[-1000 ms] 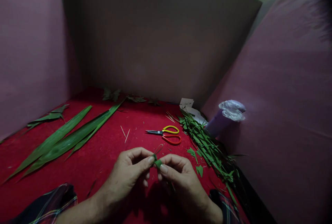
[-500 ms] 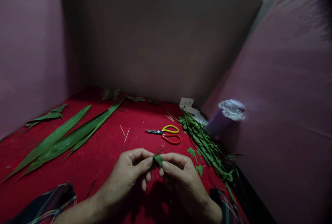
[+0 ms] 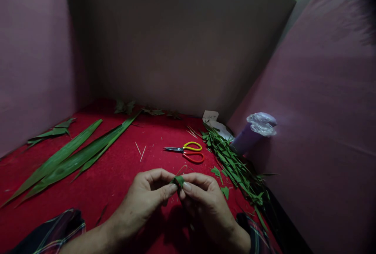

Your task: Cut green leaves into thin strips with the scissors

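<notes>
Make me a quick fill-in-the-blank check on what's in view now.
1. The left hand and right hand pinch a small leaf piece coloured ____.
2. The scissors have one red handle and one ____ handle.
3. The work surface is ____.
4. Long, broad leaves lie toward the picture's ____ side.

Missing words: green; yellow; red; left.

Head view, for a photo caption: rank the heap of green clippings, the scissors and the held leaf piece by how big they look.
1. Heap of green clippings
2. Scissors
3. Held leaf piece: partly covered, but what shows is clearly smallest.
</notes>
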Demonstrator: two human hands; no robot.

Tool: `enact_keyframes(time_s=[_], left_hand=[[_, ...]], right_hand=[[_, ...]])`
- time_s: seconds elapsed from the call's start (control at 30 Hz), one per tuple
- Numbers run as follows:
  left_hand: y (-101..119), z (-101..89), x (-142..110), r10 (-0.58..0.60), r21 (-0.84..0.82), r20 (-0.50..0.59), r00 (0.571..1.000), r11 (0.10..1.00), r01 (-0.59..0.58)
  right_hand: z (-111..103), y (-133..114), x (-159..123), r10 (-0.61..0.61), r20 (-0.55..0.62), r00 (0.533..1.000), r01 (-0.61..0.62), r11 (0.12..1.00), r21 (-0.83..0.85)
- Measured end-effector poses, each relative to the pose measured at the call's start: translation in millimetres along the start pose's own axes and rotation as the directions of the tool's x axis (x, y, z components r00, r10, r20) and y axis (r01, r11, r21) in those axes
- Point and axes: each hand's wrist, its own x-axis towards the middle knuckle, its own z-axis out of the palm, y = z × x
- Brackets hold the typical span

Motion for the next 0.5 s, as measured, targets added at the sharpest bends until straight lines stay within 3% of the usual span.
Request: enact_keyframes(time_s=[0.23, 0.5], left_hand=[[-1.3, 0.8, 2.2, -0.020, 0.022, -0.049, 0.999, 1.000, 0.021], [-4.2, -4.4, 7.6, -0.041, -0.085, -0.106, 0.994, 0.996, 0.032]], right_hand=[[1.0, -1.5, 0.3, -0.006, 0.027, 1.000, 0.007, 0.999, -0.035], [2.3, -0.9, -0.8, -0.089, 0.048, 0.995, 0.092, 0.994, -0.065]])
